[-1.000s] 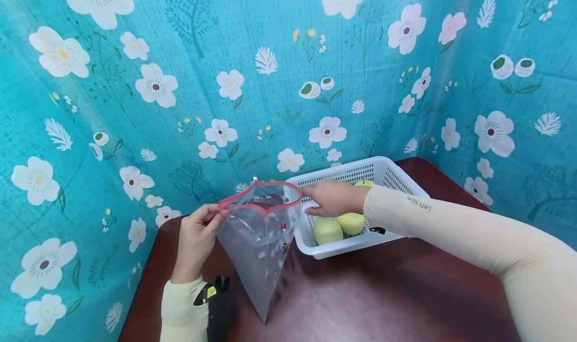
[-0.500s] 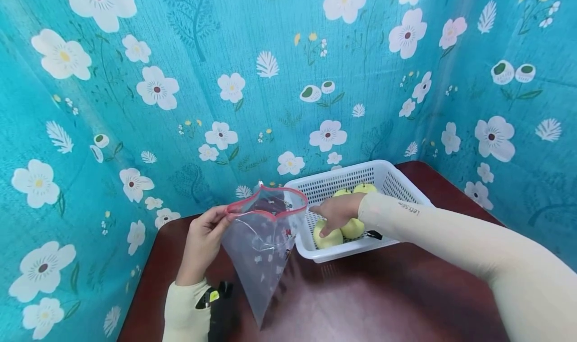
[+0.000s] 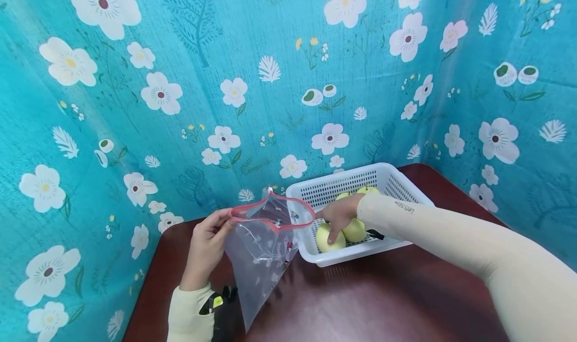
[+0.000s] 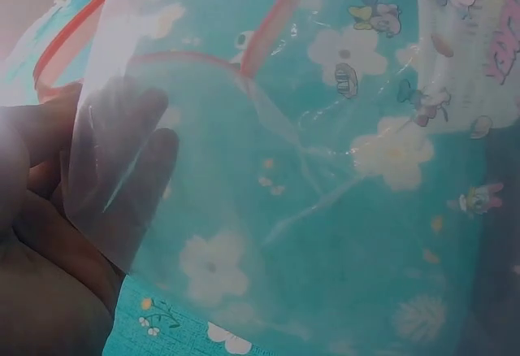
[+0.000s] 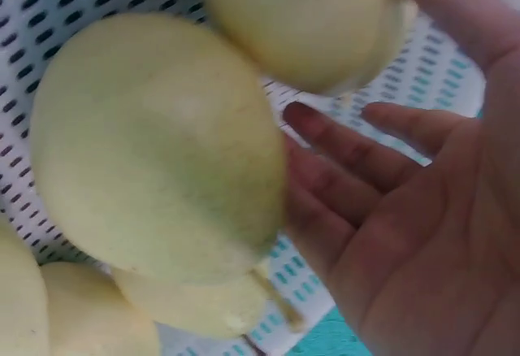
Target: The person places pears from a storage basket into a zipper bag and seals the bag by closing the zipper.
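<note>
My left hand pinches the red-edged mouth of a clear zip bag printed with small cartoon figures. The bag hangs with its mouth spread and its lower corner pointing down. In the left wrist view, fingers show through the clear film. My right hand is inside the white basket, among several yellow-green pears. Its thumb lies against the front-left pear. The right wrist view has the fingers extended beside a large pear, with the thumb at another pear above.
The basket stands on a dark red table, close to a turquoise flowered curtain. More pears lie at the basket's back, partly hidden by my right arm. A black strap end sticks out under the right sleeve.
My right hand has left the bag's right rim and lowered onto the pears, its thumb now on the front-left one. The left hand and bag have shifted slightly right.
</note>
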Available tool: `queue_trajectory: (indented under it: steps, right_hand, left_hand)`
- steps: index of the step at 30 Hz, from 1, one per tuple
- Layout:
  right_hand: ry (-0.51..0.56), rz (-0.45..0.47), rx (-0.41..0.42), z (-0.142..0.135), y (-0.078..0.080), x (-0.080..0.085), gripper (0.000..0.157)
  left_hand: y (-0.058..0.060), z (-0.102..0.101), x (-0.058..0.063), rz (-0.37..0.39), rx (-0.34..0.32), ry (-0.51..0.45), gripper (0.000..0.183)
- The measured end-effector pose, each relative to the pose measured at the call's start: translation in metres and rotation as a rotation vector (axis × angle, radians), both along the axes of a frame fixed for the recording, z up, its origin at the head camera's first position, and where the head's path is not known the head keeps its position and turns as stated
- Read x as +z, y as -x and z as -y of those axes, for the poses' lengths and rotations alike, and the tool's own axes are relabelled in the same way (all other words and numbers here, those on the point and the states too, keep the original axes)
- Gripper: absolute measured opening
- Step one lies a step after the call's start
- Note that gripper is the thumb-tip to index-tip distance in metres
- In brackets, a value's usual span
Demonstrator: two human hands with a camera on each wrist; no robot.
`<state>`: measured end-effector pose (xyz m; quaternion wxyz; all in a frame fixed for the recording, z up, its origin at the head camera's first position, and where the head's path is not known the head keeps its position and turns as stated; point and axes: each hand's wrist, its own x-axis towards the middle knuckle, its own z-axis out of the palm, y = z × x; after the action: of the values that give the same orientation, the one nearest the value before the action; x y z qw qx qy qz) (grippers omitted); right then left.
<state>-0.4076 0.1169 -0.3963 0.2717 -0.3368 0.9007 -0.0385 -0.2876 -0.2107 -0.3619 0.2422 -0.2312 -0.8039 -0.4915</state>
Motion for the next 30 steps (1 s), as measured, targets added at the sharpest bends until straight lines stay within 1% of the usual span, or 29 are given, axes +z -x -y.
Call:
queue_trajectory:
  steps: [2, 4, 7, 10, 13, 15, 17, 20, 21, 25, 28, 30]
  right_hand:
    - [0.006, 0.022, 0.013, -0.002, 0.003, -0.005, 0.093]
    - [0.000, 0.034, 0.041, -0.003, 0.005, -0.008, 0.092]
    - [0.000, 0.061, 0.079, -0.001, 0.006, -0.009, 0.086]
    - [-0.020, 0.061, 0.080, 0.003, 0.004, -0.007, 0.082]
    - [-0.049, 0.048, 0.056, 0.007, 0.000, -0.005, 0.086]
    - [-0.064, 0.041, 0.038, 0.010, -0.002, -0.003, 0.094]
    - [-0.071, 0.032, 0.038, 0.010, -0.005, -0.003, 0.102]
    - [-0.083, -0.005, 0.081, 0.011, -0.007, -0.002, 0.105]
    - [-0.084, -0.022, 0.105, 0.010, -0.008, -0.001, 0.103]
    - [-0.059, -0.074, 0.204, 0.007, -0.006, 0.001, 0.085]
    - [-0.017, -0.090, 0.242, 0.002, -0.005, 0.003, 0.072]
    - [0.004, -0.105, 0.248, -0.001, -0.006, 0.004, 0.068]
  left_hand:
    - [-0.002, -0.001, -0.002, 0.011, 0.015, 0.005, 0.024]
    - [-0.004, -0.002, -0.004, 0.022, 0.024, 0.006, 0.024]
    - [-0.006, -0.003, -0.006, 0.032, 0.023, 0.003, 0.025]
    - [-0.006, -0.003, -0.005, 0.037, 0.023, -0.002, 0.025]
    - [-0.005, -0.002, -0.004, 0.036, 0.022, 0.004, 0.024]
    - [-0.003, 0.000, -0.002, 0.038, 0.019, 0.013, 0.024]
    - [-0.004, 0.001, -0.002, 0.037, 0.027, 0.016, 0.024]
    - [-0.004, 0.003, -0.002, 0.033, 0.033, 0.017, 0.023]
    - [-0.004, 0.003, -0.002, 0.030, 0.035, 0.016, 0.023]
    - [-0.001, 0.003, 0.000, 0.026, 0.022, 0.005, 0.023]
    - [0.000, 0.002, -0.001, 0.031, 0.012, 0.000, 0.024]
    - [0.001, 0.000, -0.003, 0.036, 0.013, 0.001, 0.024]
